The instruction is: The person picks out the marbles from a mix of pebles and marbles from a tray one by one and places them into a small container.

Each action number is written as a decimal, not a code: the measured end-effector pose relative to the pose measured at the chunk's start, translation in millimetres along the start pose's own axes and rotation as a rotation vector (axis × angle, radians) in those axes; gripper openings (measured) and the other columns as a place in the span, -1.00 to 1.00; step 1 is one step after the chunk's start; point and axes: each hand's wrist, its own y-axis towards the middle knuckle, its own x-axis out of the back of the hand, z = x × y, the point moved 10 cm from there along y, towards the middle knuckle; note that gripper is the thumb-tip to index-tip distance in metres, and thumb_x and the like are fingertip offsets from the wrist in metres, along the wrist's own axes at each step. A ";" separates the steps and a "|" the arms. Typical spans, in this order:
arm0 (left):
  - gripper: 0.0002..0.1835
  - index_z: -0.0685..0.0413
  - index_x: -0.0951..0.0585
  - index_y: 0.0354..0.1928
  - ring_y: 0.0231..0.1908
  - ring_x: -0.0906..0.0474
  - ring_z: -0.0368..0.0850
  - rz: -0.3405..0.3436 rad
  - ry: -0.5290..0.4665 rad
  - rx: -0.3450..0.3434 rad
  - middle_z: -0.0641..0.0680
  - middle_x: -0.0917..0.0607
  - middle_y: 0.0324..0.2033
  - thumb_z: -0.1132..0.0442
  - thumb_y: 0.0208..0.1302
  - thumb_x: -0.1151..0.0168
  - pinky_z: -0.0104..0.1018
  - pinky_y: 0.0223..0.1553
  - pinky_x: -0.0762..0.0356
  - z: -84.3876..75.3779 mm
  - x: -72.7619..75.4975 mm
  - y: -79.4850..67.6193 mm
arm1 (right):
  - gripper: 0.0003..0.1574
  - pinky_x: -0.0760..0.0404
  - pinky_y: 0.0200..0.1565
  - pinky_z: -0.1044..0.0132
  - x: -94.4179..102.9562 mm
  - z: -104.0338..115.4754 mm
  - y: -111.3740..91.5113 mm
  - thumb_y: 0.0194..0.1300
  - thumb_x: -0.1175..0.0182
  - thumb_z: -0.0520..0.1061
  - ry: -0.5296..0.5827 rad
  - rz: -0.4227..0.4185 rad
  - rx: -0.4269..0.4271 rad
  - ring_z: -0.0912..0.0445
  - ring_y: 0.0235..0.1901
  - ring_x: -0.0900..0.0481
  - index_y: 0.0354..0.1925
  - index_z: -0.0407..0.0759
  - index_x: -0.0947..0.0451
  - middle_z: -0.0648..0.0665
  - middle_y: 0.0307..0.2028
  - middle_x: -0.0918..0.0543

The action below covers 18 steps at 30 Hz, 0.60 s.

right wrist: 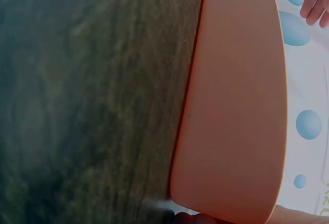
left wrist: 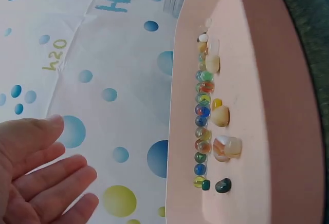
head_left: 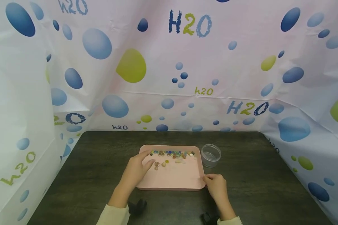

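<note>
A pink rectangular tray (head_left: pixel 171 181) lies on the dark table. Glass marbles (head_left: pixel 170 152) crowd along its far side, and several small stones (head_left: pixel 164 164) are scattered nearer its middle. My left hand (head_left: pixel 135 170) hovers over the tray's left part, holding nothing; its relaxed fingers also show in the left wrist view. At the near right corner, my right hand (head_left: pixel 216 186) pinches the tray's rim between thumb and fingers. In the right wrist view the tray's outer wall (right wrist: pixel 234 106) fills the middle, and only bits of that hand appear at the bottom.
A clear round plastic container (head_left: pixel 211 156) stands just right of the tray. Behind the dark wooden table (head_left: pixel 253 162) hangs a white sheet (head_left: pixel 163 62) printed with drops and "H2O". Dark blurry objects lie beside both wrists.
</note>
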 end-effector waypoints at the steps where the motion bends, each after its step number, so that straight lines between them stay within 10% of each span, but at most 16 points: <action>1: -0.54 0.17 -0.58 0.23 0.14 -0.61 0.23 0.000 -0.015 0.002 0.26 -0.67 0.13 0.19 0.34 -0.31 0.11 0.08 -0.61 0.4 0.4 4.3 | -0.79 -0.37 -0.59 0.33 0.1 0.0 0.4 0.15 -0.27 -0.23 -0.002 0.002 -0.002 0.21 -0.67 -0.41 -0.38 -0.38 -0.76 -0.08 -0.70 -0.63; 18: -0.69 0.16 -0.65 0.12 -0.01 -0.68 0.09 0.072 -0.215 0.043 0.16 -0.72 -0.01 0.29 0.37 -0.25 -0.11 -0.04 -0.68 26.8 -25.4 64.4 | -0.80 -0.41 -0.57 0.35 -0.1 -1.6 1.8 0.12 -0.26 -0.24 0.010 0.035 -0.027 0.23 -0.66 -0.46 -0.42 -0.38 -0.75 -0.08 -0.68 -0.65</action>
